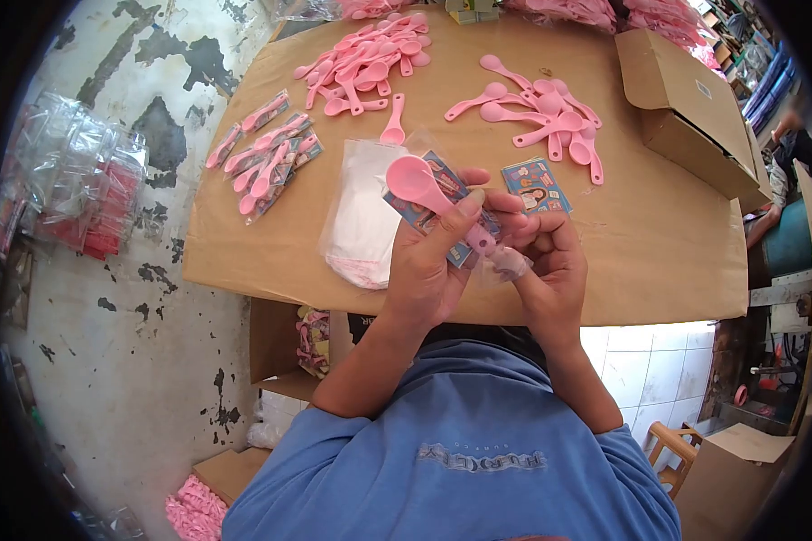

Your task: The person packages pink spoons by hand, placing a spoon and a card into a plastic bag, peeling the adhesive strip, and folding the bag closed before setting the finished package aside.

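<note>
My left hand (427, 275) grips a pink plastic spoon (413, 178) together with a blue printed card (444, 173), its thumb pressed on the spoon's handle. Clear film shows around both, apparently a small plastic bag. With its fingers bent and pinched, my right hand (552, 261) holds the clear film (505, 264) by the handle's end. Beneath the hands lies a stack of clear plastic bags (356, 221). Just beyond my right hand is a pile of printed cards (537, 185). A single loose spoon (393, 122) lies above the bag stack.
Two heaps of pink spoons, a left heap (370, 59) and a right heap (550, 113), lie on the brown-covered table (659, 243). Several bagged spoons (266, 167) sit at the left edge. A cardboard box (695, 117) stands at the right. Another person's arm (767, 221) shows far right.
</note>
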Demonstrator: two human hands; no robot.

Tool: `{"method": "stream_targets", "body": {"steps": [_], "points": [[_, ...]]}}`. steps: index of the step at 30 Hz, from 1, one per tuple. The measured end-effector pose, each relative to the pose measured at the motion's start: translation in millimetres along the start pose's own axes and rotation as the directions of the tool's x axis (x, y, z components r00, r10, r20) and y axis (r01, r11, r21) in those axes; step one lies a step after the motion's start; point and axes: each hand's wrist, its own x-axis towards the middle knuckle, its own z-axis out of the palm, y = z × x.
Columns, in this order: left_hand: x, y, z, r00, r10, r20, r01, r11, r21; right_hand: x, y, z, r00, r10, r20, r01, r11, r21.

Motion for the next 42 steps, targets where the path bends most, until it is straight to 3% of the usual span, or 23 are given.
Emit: {"method": "stream_targets", "body": {"steps": [6,9,11,13,16,17,20,24,27,30,35,38,39,42], "points": [[9.5,-2.5,-4.2,0.999,-0.051,-0.008,0.051,0.998,-0.046,9.2,14.9,-7.6,0.981,-0.193,-0.020,0.173,0.915,-0.365],[15.2,-4.2,-10.3,0.995,-0.083,-0.061,0.081,0.996,-0.039,19.0,2.6,3.2,0.901,-0.433,-0.013,0.365,0.776,-0.514],[18.2,-2.9,-14.3,0.991,-0.101,-0.092,0.095,0.993,-0.066,22.9,-1.0,-3.6,0.847,-0.496,0.191,0.494,0.604,-0.626],[20.2,2.1,-17.4,0.987,-0.119,-0.112,0.105,0.987,-0.120,21.3,-3.8,-12.2,0.805,-0.474,0.356,0.572,0.465,-0.676],[20.1,12.6,-31.9,0.984,-0.117,-0.131,0.094,0.981,-0.169,27.0,-15.8,-13.3,0.818,-0.433,0.379,0.574,0.650,-0.497],[19.3,16.1,-34.6,0.979,-0.124,-0.160,0.101,0.985,-0.142,26.7,-13.9,-13.8,0.844,-0.455,0.285,0.535,0.756,-0.378],[20.2,24.0,-36.7,0.984,-0.138,-0.110,0.113,0.972,-0.205,30.6,-20.3,-15.6,0.925,-0.352,0.145,0.376,0.781,-0.498],[17.5,30.4,-33.2,0.983,-0.184,-0.027,0.171,0.952,-0.255,43.6,-12.8,-6.8,0.939,-0.286,0.193,0.342,0.703,-0.623],[15.5,32.5,-26.2,0.975,-0.215,-0.049,0.211,0.974,-0.088,44.1,-20.1,6.0,0.873,-0.332,0.357,0.480,0.463,-0.745],[12.3,21.6,-26.6,0.968,-0.243,0.067,0.247,0.967,-0.061,46.6,-15.8,7.4,0.771,-0.372,0.518,0.632,0.340,-0.697],[6.0,23.2,-26.1,0.952,-0.296,0.072,0.305,0.933,-0.193,48.1,-20.0,4.6,0.745,-0.470,0.473,0.667,0.537,-0.517],[3.3,29.2,-30.5,0.990,-0.134,-0.035,0.133,0.990,-0.036,43.4,-30.9,2.5,0.846,-0.417,0.333,0.527,0.750,-0.400],[3.2,32.3,-26.3,0.997,-0.053,-0.057,0.058,0.994,0.093,38.8,-28.7,-0.1,0.897,-0.360,0.256,0.436,0.814,-0.384],[0.9,35.3,-27.0,0.983,-0.029,0.182,-0.034,0.941,0.336,32.7,-27.9,-0.9,0.972,-0.176,0.156,0.221,0.914,-0.340]]}}
